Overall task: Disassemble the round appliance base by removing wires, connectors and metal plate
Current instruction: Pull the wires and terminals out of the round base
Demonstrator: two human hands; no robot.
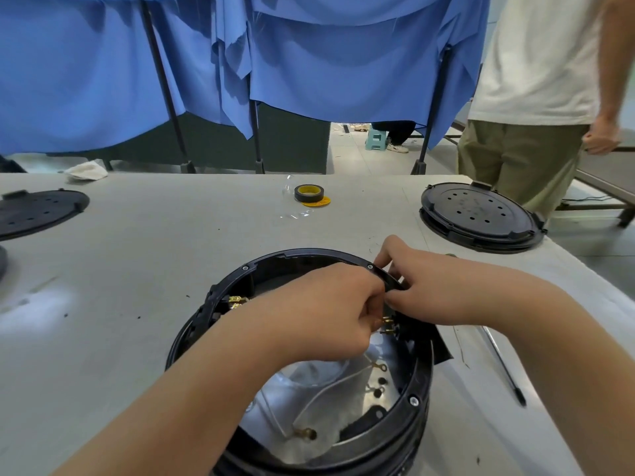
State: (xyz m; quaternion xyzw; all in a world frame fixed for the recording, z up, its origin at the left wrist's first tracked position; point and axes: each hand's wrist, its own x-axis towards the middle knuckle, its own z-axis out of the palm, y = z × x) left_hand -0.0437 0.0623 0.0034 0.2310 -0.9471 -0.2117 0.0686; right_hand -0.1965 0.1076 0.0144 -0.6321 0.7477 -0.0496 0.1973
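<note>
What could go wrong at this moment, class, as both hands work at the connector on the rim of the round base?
1. The left hand and right hand crowd the brass connector at the round base rim; a slip might bend its pins.
2. Loose white wires lie across the metal plate under the left forearm and could snag.
3. The screwdriver lies near the right forearm and could get knocked away.

Pretty bright, even light overall, shadows soft and faint on the table [137, 269]. There's glare off the metal plate [350, 438] inside the base, and wide-angle bending curves the table edges. Near forearms look a bit soft.
</note>
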